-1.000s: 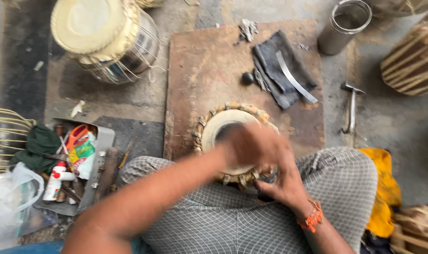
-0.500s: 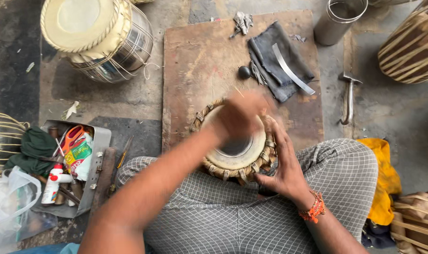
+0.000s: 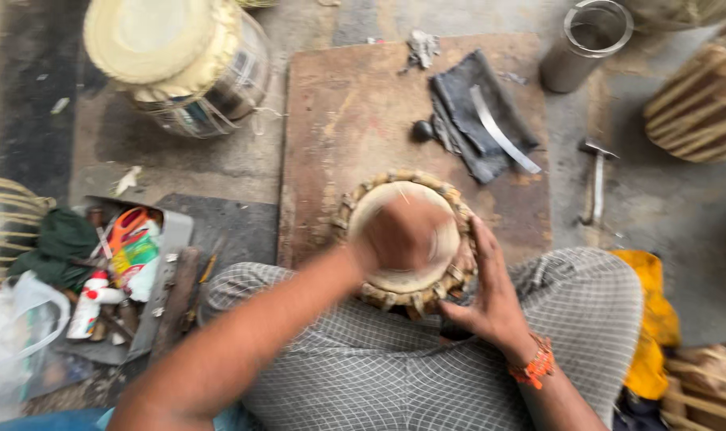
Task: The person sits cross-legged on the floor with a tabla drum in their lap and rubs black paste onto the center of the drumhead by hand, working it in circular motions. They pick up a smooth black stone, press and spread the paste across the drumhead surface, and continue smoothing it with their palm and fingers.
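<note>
At the centre of the frame I see the small drum (image 3: 407, 239) resting against my lap at the near edge of the wooden board (image 3: 355, 120), and I judge it could tip or skid off my knee if my steadying grip slackens while the other hand presses down. My right hand (image 3: 491, 299) cups the drum's lower-right rim, fingers spread and curled against the lacing. My left hand (image 3: 399, 235) lies blurred on the pale skin, seemingly bunched; I cannot tell whether it holds anything.

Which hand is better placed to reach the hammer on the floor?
Right, probably. The right hand grips the small drum on the side nearest the hammer, while the left hand is blurred over the drumhead and would have to cross over it.
</note>
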